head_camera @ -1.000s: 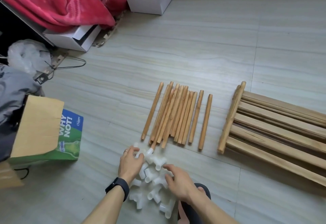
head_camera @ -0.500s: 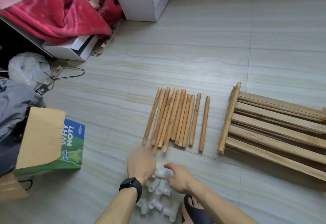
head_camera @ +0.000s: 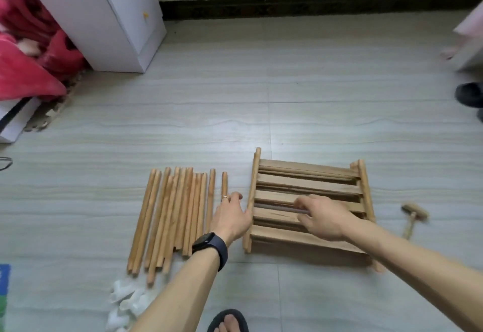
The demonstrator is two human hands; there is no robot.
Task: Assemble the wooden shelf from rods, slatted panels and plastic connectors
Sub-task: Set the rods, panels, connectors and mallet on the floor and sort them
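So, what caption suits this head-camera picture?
Left hand and right hand at the slatted panels, with wooden rods and white plastic connectors nearby.

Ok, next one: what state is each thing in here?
rods, loose, lying side by side on the floor
slatted panels, stacked flat, unassembled
plastic connectors, heaped, untouched
mallet, lying on the floor
left hand, relaxed, beside the panels' end rail
right hand, over the slats, grip unclear
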